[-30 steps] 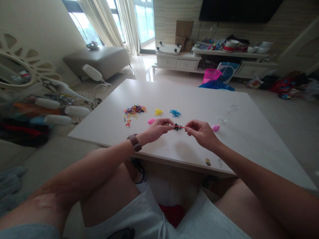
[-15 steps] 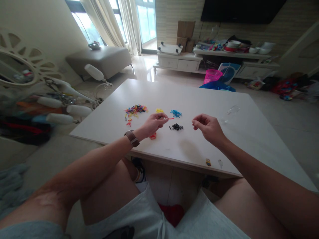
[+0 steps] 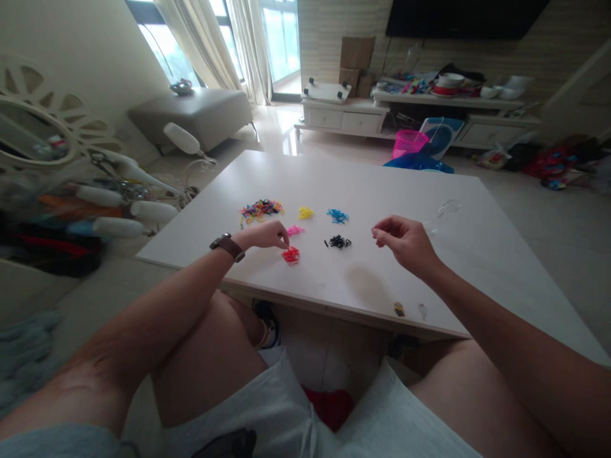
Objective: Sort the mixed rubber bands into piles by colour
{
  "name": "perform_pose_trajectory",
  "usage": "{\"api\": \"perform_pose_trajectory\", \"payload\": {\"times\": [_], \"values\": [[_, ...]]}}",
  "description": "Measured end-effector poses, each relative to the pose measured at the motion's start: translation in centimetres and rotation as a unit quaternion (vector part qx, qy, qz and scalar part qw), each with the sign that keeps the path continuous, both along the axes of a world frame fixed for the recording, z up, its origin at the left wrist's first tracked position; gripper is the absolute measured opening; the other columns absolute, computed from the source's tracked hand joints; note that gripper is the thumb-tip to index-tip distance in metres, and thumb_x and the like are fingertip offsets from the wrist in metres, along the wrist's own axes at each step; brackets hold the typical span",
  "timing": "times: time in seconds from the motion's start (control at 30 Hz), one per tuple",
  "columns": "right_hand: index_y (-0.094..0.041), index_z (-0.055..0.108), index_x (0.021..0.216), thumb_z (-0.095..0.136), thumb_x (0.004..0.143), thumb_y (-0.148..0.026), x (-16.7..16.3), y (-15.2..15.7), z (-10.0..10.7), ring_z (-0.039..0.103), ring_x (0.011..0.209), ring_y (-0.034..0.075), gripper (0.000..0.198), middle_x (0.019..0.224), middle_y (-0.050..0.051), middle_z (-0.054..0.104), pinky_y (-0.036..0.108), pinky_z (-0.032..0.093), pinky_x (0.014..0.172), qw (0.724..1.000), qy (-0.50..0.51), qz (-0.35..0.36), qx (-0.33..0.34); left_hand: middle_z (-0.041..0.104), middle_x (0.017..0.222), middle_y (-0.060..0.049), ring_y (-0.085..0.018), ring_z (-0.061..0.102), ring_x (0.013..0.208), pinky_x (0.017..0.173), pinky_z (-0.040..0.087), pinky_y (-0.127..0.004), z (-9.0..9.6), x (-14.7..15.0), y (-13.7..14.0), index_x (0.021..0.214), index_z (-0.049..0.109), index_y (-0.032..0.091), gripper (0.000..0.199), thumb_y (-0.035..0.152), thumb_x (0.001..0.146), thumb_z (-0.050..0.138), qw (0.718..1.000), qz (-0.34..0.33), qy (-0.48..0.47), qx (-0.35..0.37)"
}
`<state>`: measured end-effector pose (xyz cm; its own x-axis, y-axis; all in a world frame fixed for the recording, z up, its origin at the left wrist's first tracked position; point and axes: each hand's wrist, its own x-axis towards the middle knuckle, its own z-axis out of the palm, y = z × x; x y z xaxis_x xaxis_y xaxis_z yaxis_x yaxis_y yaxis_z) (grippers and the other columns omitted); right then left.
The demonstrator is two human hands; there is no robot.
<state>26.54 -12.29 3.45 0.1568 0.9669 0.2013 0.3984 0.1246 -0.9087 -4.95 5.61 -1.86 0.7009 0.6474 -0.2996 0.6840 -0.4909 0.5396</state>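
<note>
My left hand (image 3: 268, 235) reaches down to a small pile of red strip-like pieces (image 3: 291, 256), its fingertips pinched at the pile's upper edge. Whether a piece is between them I cannot make out. My right hand (image 3: 400, 240) hovers over the table, right of the black pile (image 3: 340, 242), with thumb and fingers pressed together; what they hold, if anything, is too small to tell. Near the left hand lie a pink pile (image 3: 295, 230), a yellow pile (image 3: 306, 213) and a larger mixed-colour pile (image 3: 261, 209). A blue pile (image 3: 338, 216) sits behind the black one.
The white table (image 3: 305, 181) carries a yellow cartoon figure piece (image 3: 399, 309) and a small clear item (image 3: 422, 311) at its near edge. Clear plastic (image 3: 447, 207) lies at the right. A lamp with white shades (image 3: 153, 211) stands beyond the left edge.
My left hand, which held a thin red strip above the table's middle, has moved left and down to the red pile. The pink pile has come into view. My right hand has barely moved.
</note>
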Motion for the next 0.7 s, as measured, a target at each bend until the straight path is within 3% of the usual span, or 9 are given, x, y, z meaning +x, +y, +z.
{"api": "perform_pose_trajectory", "payload": {"times": [0.1, 0.2, 0.3, 0.37, 0.43, 0.53, 0.6, 0.7], "values": [[-0.016, 0.069, 0.079, 0.073, 0.078, -0.033, -0.1, -0.1, 0.0, 0.059, 0.060, 0.013, 0.018, 0.068, 0.002, 0.065, 0.027, 0.048, 0.058, 1.000, -0.013, 0.004, -0.007, 0.056, 0.055, 0.002, -0.011, 0.044, 0.053, 0.053, 0.028, -0.026, -0.1, 0.2, -0.3, 0.080, 0.081, 0.015, 0.023, 0.032, 0.068, 0.072, 0.999, -0.008, 0.037, -0.003], [-0.016, 0.069, 0.078, 0.072, 0.078, -0.034, -0.2, -0.2, 0.0, 0.059, 0.061, 0.014, 0.018, 0.068, 0.002, 0.065, 0.027, 0.047, 0.059, 1.000, -0.026, 0.009, -0.011, 0.055, 0.055, 0.002, -0.011, 0.042, 0.053, 0.053, 0.028, -0.026, 0.5, 0.4, -0.7, 0.081, 0.080, 0.016, 0.024, 0.034, 0.068, 0.075, 1.000, 0.015, 0.010, -0.019], [-0.016, 0.069, 0.079, 0.070, 0.080, -0.034, -0.4, -0.4, -0.1, 0.059, 0.063, 0.014, 0.018, 0.069, 0.002, 0.065, 0.028, 0.046, 0.059, 0.999, -0.047, 0.018, -0.013, 0.054, 0.058, 0.000, -0.011, 0.042, 0.055, 0.054, 0.031, -0.026, 1.3, 1.0, -1.4, 0.085, 0.078, 0.014, 0.031, 0.043, 0.078, 0.071, 0.983, 0.064, -0.102, -0.141], [-0.017, 0.069, 0.080, 0.068, 0.082, -0.034, -0.6, -0.4, -0.3, 0.059, 0.064, 0.015, 0.017, 0.069, 0.002, 0.065, 0.028, 0.046, 0.060, 0.997, -0.073, 0.028, -0.013, 0.057, 0.062, -0.003, -0.012, 0.045, 0.057, 0.056, 0.036, -0.025, 1.6, 1.7, -2.1, 0.091, 0.077, 0.011, 0.038, 0.046, 0.088, 0.061, 0.933, 0.100, -0.204, -0.281], [-0.017, 0.070, 0.080, 0.066, 0.084, -0.033, -0.8, -0.5, -0.4, 0.060, 0.066, 0.015, 0.017, 0.070, 0.002, 0.066, 0.028, 0.046, 0.061, 0.993, -0.111, 0.041, -0.009, 0.064, 0.071, -0.008, -0.013, 0.053, 0.063, 0.061, 0.042, -0.025, 1.6, 2.7, -2.9, 0.096, 0.075, 0.009, 0.041, 0.043, 0.094, 0.053, 0.858, 0.130, -0.281, -0.409], [-0.017, 0.070, 0.081, 0.063, 0.086, -0.030, -1.3, -0.6, -0.7, 0.061, 0.067, 0.015, 0.015, 0.074, 0.003, 0.069, 0.028, 0.047, 0.064, 0.983, -0.169, 0.072, 0.000, 0.072, 0.092, -0.015, -0.017, 0.065, 0.080, 0.074, 0.049, -0.026, 1.2, 4.5, -4.3, 0.103, 0.073, 0.007, 0.045, 0.041, 0.099, 0.043, 0.769, 0.134, -0.322, -0.535], [-0.018, 0.070, 0.084, 0.063, 0.087, -0.027, -1.8, -0.7, -0.9, 0.062, 0.069, 0.015, 0.013, 0.077, 0.003, 0.070, 0.028, 0.048, 0.065, 0.977, -0.190, 0.100, 0.010, 0.073, 0.103, -0.017, -0.020, 0.068, 0.093, 0.083, 0.051, -0.029, 0.8, 5.6, -5.5, 0.106, 0.072, 0.007, 0.046, 0.041, 0.100, 0.041, 0.735, 0.118, -0.325, -0.583], [-0.018, 0.070, 0.086, 0.064, 0.087, -0.025, -2.5, -0.8, -1.6, 0.062, 0.073, 0.016, 0.010, 0.080, 0.004, 0.069, 0.028, 0.048, 0.067, 0.966, -0.212, 0.146, 0.034, 0.073, 0.109, -0.019, -0.024, 0.068, 0.104, 0.097, 0.049, -0.033, 0.3, 7.0, -7.2, 0.105, 0.072, 0.006, 0.042, 0.037, 0.099, 0.044, 0.706, 0.097, -0.336, -0.616]]}}
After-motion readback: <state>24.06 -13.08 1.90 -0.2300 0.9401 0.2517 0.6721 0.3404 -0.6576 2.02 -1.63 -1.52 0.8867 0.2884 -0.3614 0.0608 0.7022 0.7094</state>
